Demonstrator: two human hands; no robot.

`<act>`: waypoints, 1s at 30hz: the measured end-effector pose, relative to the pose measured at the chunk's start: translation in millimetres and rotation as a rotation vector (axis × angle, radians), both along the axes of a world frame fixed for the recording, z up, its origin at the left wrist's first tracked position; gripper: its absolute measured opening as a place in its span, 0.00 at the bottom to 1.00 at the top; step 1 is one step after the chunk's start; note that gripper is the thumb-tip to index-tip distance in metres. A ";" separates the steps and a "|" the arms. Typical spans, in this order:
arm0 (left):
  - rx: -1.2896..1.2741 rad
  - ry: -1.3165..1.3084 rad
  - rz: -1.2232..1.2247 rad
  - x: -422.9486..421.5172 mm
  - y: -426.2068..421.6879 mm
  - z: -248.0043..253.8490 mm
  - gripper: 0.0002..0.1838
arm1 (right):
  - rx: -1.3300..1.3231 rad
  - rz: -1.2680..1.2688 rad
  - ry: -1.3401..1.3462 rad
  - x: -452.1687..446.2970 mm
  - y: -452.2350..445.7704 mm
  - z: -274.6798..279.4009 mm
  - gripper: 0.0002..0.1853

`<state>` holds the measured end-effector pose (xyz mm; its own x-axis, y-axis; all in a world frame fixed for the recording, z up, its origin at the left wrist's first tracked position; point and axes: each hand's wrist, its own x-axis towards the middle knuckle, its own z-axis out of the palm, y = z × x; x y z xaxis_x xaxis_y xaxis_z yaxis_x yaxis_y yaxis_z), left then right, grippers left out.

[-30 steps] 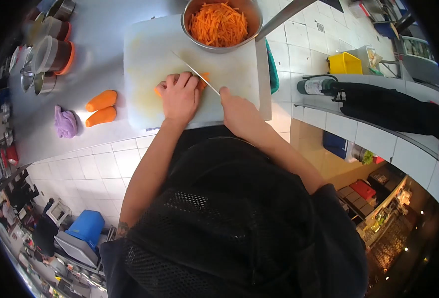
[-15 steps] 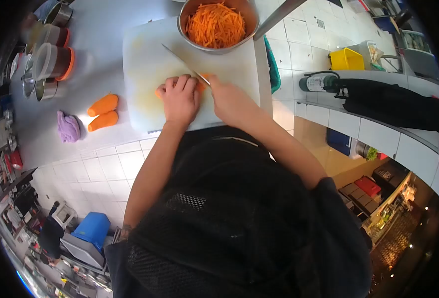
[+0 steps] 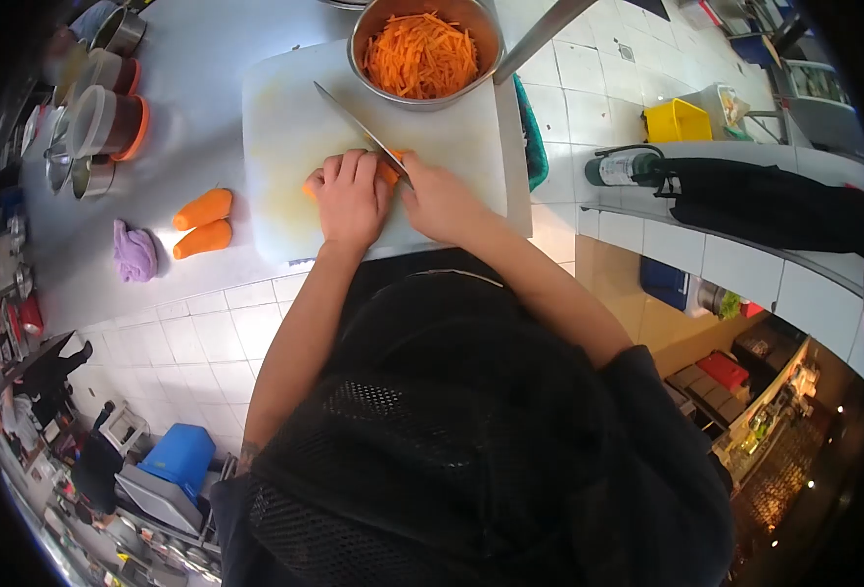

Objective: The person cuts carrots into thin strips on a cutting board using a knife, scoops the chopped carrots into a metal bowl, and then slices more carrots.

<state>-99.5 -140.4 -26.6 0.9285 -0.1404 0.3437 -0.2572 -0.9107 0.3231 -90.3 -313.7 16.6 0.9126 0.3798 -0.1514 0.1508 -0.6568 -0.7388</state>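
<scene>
Knife [image 3: 357,122] shifted leftward, right hand [image 3: 442,202] closed on it, left hand [image 3: 352,201] curled over carrot [image 3: 387,173] on cutting board [image 3: 280,127]

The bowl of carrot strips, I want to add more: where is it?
In the head view, the metal bowl is at top middle, by the far right corner of the cutting board, beyond the right hand.

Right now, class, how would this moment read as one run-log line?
left hand: on carrot | right hand: gripping knife | bowl: carrot shreds inside | two more carrots: beside purple cloth
</scene>
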 end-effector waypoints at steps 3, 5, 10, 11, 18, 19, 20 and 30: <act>-0.150 -0.040 0.017 1.7 1.4 -2.2 0.12 | -0.031 0.040 0.054 -21.6 -16.0 19.1 0.18; -0.296 -0.014 -0.031 0.5 6.7 1.5 0.13 | -0.066 0.045 0.088 -20.9 -17.7 21.4 0.18; -0.139 0.001 -0.074 -4.2 12.4 5.8 0.13 | -0.142 0.040 0.132 -13.1 -12.7 31.6 0.17; -0.097 0.005 -0.080 -3.0 10.7 1.6 0.13 | -0.122 0.048 0.121 -16.3 -16.4 34.3 0.17; -0.084 0.020 -0.045 -3.8 5.9 0.9 0.12 | -0.182 0.010 0.220 -33.6 -38.2 44.3 0.17; -0.077 0.039 -0.044 -3.4 5.9 1.6 0.12 | -0.179 0.007 0.224 -29.0 -37.3 42.9 0.17; -0.066 0.057 -0.044 -3.1 7.4 3.3 0.13 | -0.173 0.020 0.188 -24.3 -34.7 41.0 0.17; -0.043 0.016 -0.025 0.0 6.7 -0.5 0.12 | -0.296 0.119 0.267 -51.6 -29.6 120.2 0.17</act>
